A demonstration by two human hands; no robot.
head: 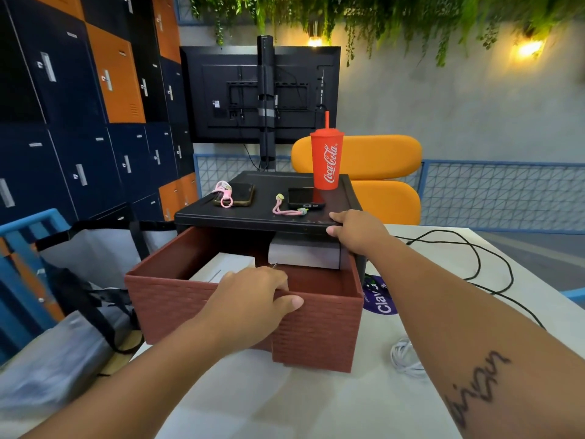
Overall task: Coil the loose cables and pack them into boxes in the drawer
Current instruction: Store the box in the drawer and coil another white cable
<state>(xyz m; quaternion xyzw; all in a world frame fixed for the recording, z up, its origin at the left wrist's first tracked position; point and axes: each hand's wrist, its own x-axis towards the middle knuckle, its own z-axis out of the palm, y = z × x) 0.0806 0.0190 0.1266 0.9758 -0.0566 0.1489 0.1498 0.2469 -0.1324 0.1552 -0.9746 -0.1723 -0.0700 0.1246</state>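
- Drawer (316,321), reddish-brown with ribbed walls, stands pulled out of a black drawer unit (262,217) on the pale worktop (285,400).
- Left hand (253,293) grasps the drawer's front rim, fingers hooked inside and thumb on the outer face.
- Right hand (354,229) clasps the unit's front edge at 1 o'clock from the drawer, fingers on top and thumb on the front face.
- Two boxes sit inside the drawer: a white box (218,267) at 11 o'clock and a grey box (304,253) at 12 o'clock, partly under the unit.
- A loose black cable (474,258) sprawls on the worktop at 3 o'clock from the drawer.
- A white cable (405,359) lies bunched at 5 o'clock, partly hidden by the right forearm.
- On the unit's top stand a red Coca-Cola cup (327,160) with a straw and two dark phones (237,193) with pink straps.
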